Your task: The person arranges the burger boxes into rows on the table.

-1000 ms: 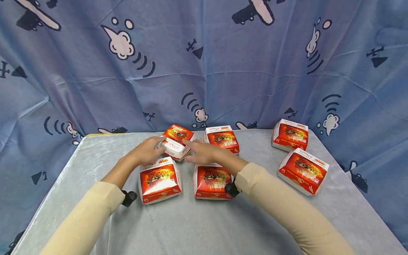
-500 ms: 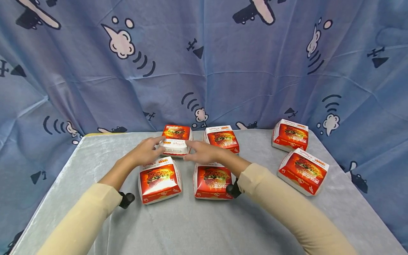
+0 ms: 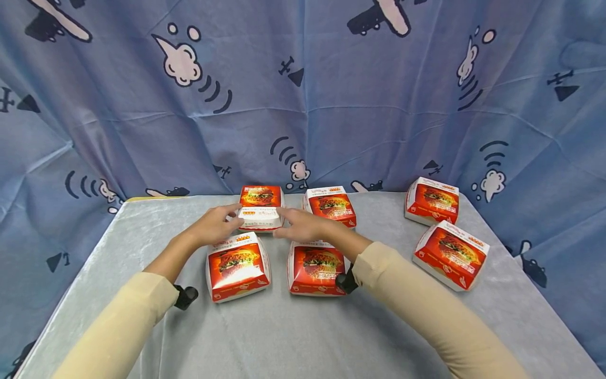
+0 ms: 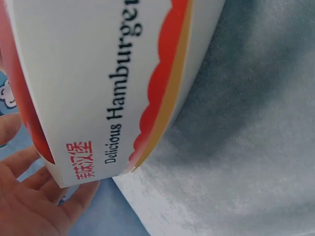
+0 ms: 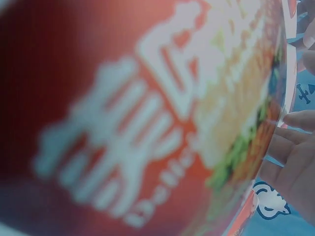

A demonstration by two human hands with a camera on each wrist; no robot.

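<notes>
A red and white hamburger box stands at the back left of the table in the head view, its printed burger picture facing up. My left hand is at its left side and my right hand at its right, fingers extended and fingertips at the box edges. Below my left hand lies a front-left hamburger box, its white side filling much of the left wrist view. Under my right wrist is a front-middle hamburger box, seen blurred and very near in the right wrist view.
Another hamburger box stands at the back, right of the one between my hands. Two more, a far box and a nearer box, stand at the right. A blue patterned curtain hangs behind the grey-covered table.
The back-left hamburger box has turned from a slant to nearly square with the table and shifted slightly back and left. Both hands stayed at its sides. The other boxes have not moved.
</notes>
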